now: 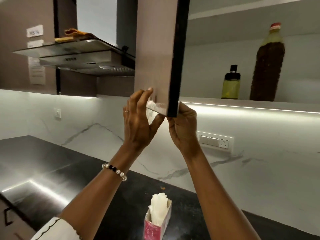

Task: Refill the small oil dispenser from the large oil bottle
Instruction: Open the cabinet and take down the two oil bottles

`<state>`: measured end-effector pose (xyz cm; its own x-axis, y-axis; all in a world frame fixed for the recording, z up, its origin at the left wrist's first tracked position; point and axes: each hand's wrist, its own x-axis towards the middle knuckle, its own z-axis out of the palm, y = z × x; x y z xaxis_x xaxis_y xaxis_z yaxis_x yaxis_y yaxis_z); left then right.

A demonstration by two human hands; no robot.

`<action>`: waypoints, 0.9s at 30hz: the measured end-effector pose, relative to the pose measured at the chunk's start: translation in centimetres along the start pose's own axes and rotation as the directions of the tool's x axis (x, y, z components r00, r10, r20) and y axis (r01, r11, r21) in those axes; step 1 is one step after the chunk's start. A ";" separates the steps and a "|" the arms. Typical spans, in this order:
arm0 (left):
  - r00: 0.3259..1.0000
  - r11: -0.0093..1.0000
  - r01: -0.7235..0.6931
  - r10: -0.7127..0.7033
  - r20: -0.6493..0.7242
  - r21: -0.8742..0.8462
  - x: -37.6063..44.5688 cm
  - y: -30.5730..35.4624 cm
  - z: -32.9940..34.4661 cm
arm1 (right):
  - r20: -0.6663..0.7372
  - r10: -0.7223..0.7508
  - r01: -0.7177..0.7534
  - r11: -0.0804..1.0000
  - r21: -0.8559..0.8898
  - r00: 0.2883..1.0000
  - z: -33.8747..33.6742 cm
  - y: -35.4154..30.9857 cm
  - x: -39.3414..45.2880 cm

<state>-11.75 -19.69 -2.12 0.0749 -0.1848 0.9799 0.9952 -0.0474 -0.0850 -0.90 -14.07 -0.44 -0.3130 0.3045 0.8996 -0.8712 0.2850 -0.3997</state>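
Tissue box [156,224] holds white tissues [159,207].

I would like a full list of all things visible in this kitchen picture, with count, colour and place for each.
large oil bottle: one, dark brown oil, red cap, cabinet shelf at right
small oil dispenser: one, yellow-green, black top, same shelf, left of the large bottle
cabinet door: one, light wood-tone with black edge, swung open
range hood: one, steel, upper left
cloth: one, orange-brown, on top of the hood
tissue box: one, pink, white tissue sticking out, on the counter
countertop: one, black
switch panel: one, white, on the backsplash
left hand: holds the door's lower corner; bead bracelet on wrist
right hand: grips the door's bottom edge
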 end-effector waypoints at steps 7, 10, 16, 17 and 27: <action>0.908 0.911 0.338 -0.381 -0.172 -0.236 -1.0 -1.8 -2.9 | 0.124 0.086 -0.066 0.986 -0.155 0.989 5.2 4.1 1.5; 0.813 0.843 0.406 -0.510 -0.283 -0.353 -0.5 -2.5 -4.3 | 0.156 0.141 -0.101 0.965 -0.241 0.978 7.3 6.0 2.3; 0.440 0.500 0.561 -0.855 -0.274 -0.660 1.6 -5.9 -7.6 | 0.266 0.267 -0.107 0.864 -0.492 0.926 10.7 10.0 3.8; 0.404 0.469 0.564 -0.875 -0.269 -0.679 2.0 -6.6 -8.2 | 0.291 0.278 -0.095 0.852 -0.515 0.915 11.3 10.5 4.0; 0.301 0.330 0.625 -0.938 -0.172 -0.708 2.7 -10.1 -10.4 | 0.326 0.363 -0.134 0.821 -0.555 0.873 14.1 12.5 4.7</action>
<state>-22.23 -29.95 -0.51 -0.9219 -0.1798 0.3433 0.3310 -0.8260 0.4562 -18.61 -21.91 1.30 -0.7125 0.0729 0.6978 -0.4633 0.6980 -0.5460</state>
